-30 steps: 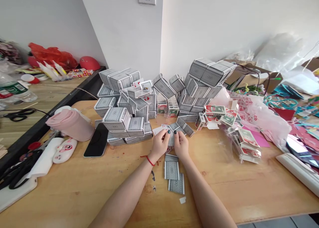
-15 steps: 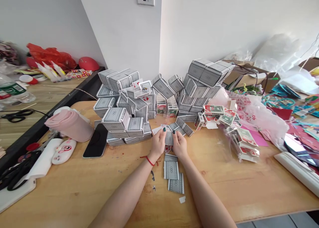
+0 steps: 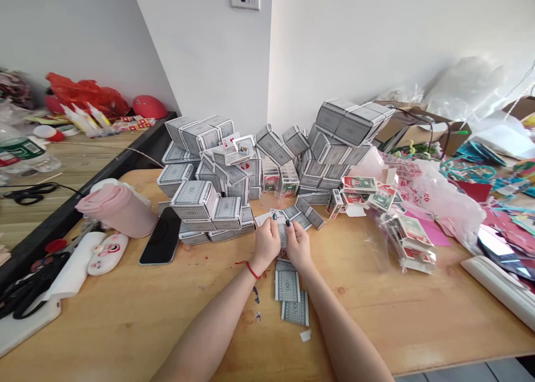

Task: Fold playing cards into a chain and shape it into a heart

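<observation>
My left hand (image 3: 266, 244) and my right hand (image 3: 297, 244) are closed side by side on a small stack of grey-backed playing cards (image 3: 283, 233) held just above the wooden table (image 3: 125, 315). The fingers pinch the stack from both sides. A red string circles my left wrist. Flat grey-backed cards (image 3: 288, 284) lie on the table right below my hands, with another card (image 3: 296, 311) nearer the front edge. Behind my hands rises a big heap of grey card boxes (image 3: 217, 170), reaching up to more boxes (image 3: 346, 123) on the right.
A black phone (image 3: 161, 234) and a pink cup (image 3: 119, 206) on its side lie to the left. Red and green card packs (image 3: 412, 234) in plastic lie at right, beside pink paper and craft clutter. Black scissors (image 3: 25, 293) lie at far left.
My two hands have drawn closer together around the card stack and shifted slightly left. Nothing else on the table has moved.
</observation>
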Demonstrator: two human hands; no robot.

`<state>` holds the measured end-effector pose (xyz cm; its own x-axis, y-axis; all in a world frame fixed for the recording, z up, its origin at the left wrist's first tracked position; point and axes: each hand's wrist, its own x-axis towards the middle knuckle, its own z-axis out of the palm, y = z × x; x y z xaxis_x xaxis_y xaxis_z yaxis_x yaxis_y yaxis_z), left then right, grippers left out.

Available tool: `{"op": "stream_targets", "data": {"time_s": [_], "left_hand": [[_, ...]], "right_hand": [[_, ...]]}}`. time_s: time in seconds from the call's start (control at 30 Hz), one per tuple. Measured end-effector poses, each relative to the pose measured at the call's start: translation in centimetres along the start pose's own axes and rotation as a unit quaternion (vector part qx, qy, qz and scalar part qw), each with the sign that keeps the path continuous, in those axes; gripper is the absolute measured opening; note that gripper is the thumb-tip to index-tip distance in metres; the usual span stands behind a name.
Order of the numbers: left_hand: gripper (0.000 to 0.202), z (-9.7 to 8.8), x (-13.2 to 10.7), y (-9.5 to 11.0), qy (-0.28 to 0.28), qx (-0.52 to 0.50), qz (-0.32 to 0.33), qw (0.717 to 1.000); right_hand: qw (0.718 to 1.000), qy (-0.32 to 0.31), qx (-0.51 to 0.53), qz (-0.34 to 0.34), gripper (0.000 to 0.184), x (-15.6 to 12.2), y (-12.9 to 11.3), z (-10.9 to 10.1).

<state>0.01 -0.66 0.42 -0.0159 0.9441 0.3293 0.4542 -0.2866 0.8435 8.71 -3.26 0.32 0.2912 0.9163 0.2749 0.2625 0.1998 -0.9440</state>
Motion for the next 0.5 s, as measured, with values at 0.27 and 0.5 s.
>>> {"op": "stream_targets", "data": {"time_s": [0.27,0.5], "left_hand": [[0.046,-0.8,-0.1,-0.5,0.016,-0.083,-0.076,0.994],[0.013,-0.6,-0.5,-0.3,-0.076,0.112,0.086,0.987]], "right_hand": [[0.990,-0.018,0.084,0.116,0.030,1.6,1.6,-2.0],[0.982,-0.032,0.075,0.171,0.061,2.5,2.4,-3.4]]}}
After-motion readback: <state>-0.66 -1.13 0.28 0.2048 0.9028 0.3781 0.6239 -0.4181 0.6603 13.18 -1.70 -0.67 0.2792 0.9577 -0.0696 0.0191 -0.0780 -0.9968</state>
